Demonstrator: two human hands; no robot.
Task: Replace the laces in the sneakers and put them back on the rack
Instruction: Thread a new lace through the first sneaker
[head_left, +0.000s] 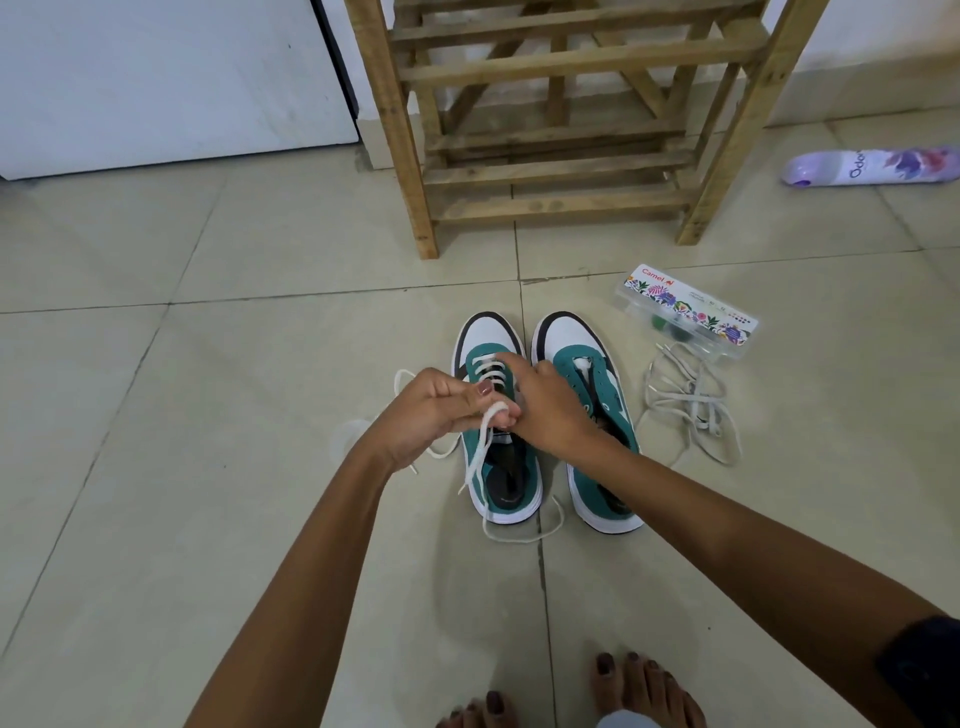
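Your bare toes (618, 691) are showing at the bottom edge, planted on the tiled floor (156, 467), and your two forearms are reaching forward from there toward the pair of sneakers.

Your left hand (431, 415) is curling its fingers and thumb around a white lace (480, 457), pinching it just above the tongue of the left sneaker (501, 467). The lace is trailing down from your grip, crossing the shoe's opening and looping onto the floor beside the heel; another length is arcing out past your left wrist. The front eyelets of that sneaker are already carrying several white crossings.

Your right hand (540, 405) is resting over the middle of the same sneaker, knuckles up and fingers bent downward onto the eyelet area. Whether those fingers are pinching the lace there, you cannot tell, since the back of the hand is covering them.

The right sneaker (597, 431) is sitting just beside the first, toes pointing away from you, with no lace threaded through it.

To its right, a loose tangle of greyish old laces (691, 410) is lying on the floor, touching a clear plastic box (685, 312) with a flowered label.

Beyond the shoes, the wooden rack (561, 124) is standing against the wall. A purple spray can (872, 166) is lying on its side to the right of it.
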